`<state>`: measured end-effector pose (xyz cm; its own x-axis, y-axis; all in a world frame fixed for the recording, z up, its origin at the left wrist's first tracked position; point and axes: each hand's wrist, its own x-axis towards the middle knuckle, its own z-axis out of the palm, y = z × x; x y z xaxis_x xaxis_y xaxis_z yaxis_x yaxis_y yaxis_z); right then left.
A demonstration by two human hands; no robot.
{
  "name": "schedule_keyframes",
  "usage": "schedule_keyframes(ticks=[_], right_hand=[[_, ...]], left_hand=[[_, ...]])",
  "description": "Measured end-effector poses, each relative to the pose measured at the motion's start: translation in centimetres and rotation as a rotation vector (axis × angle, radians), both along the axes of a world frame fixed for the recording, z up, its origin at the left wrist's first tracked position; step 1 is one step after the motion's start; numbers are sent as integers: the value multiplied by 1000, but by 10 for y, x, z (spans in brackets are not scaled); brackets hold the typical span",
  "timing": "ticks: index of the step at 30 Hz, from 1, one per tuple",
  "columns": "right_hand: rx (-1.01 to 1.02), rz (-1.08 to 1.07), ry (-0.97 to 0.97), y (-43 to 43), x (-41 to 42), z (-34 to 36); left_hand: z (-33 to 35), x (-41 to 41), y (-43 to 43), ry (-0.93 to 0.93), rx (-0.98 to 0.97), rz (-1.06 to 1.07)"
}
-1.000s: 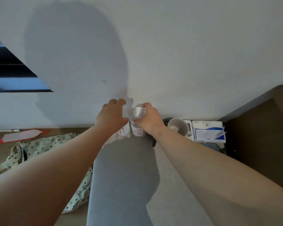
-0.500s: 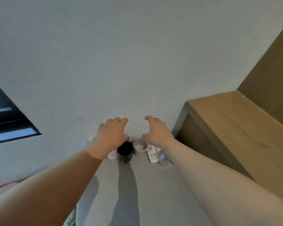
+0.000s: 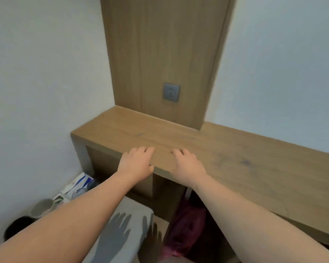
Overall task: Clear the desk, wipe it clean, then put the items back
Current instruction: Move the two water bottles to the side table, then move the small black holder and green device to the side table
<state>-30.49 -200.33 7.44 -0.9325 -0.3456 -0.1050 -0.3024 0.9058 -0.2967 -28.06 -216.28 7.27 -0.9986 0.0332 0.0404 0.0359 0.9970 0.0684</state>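
Note:
The wooden desk [image 3: 245,160] runs from the left wall to the right edge of view, its top bare. My left hand [image 3: 136,161] and my right hand [image 3: 187,164] hover side by side over its front edge, fingers loosely curled and holding nothing. Items sit on a grey surface [image 3: 125,223] at lower left: a white mug [image 3: 43,205], a black mug [image 3: 17,225], a clear bottle [image 3: 80,191] and a white-and-blue tissue pack [image 3: 78,182]. My left forearm hides part of them.
A wooden panel with a grey wall socket [image 3: 171,92] rises behind the desk. Open compartments lie under the desk top. A dark pink bag [image 3: 186,224] sits below the desk. White walls flank both sides.
My view swung right from the items by the wall to the desk. My right hand let go of the white bottle, and both hands moved over the desk edge.

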Motion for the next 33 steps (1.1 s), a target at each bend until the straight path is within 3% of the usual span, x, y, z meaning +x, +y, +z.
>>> schedule_keyframes(ticks=[6, 14, 24, 33], right_hand=[[15, -270, 8, 204, 29, 2], [11, -465, 11, 425, 73, 3], [-7, -658, -49, 611, 89, -16], [-35, -796, -104, 771, 35, -34]], left_hand=[[2, -12, 209, 7, 22, -257], [3, 2, 436, -2, 55, -457], [-21, -14, 621, -76, 59, -641], [-45, -76, 781, -143, 125, -713]])
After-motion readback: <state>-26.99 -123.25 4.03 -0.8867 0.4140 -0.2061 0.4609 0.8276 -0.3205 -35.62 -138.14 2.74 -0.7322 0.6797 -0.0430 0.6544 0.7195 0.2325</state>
